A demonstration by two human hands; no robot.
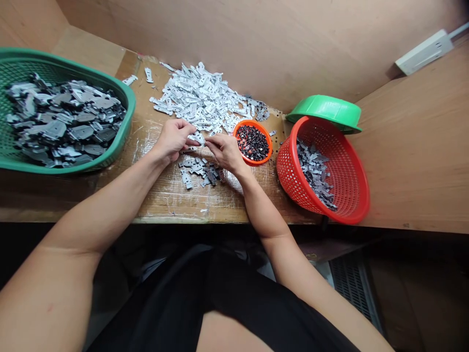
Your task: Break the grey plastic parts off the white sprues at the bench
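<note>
My left hand (175, 140) pinches a small pale metal plate (198, 138) with holes in it, above the middle of the bench. From the other side, the fingertips of my right hand (224, 150) are pinched at the plate's right end; whether they also hold a smaller part is too fine to make out. Just beyond both hands rises a heap of light metal plates (201, 93). Darker grey plates (200, 171) lie loose below them. Beside my right hand stands an orange bowl (270, 146) full of tiny black and shiny parts.
At left, a green basket (128, 122) holds many dark metal assemblies. A tilted red basket (351, 171) with grey plates stands at right, a green basin (326, 110) behind it. Wooden panels (256, 49) close off the back and side; a white socket strip (425, 51) hangs there.
</note>
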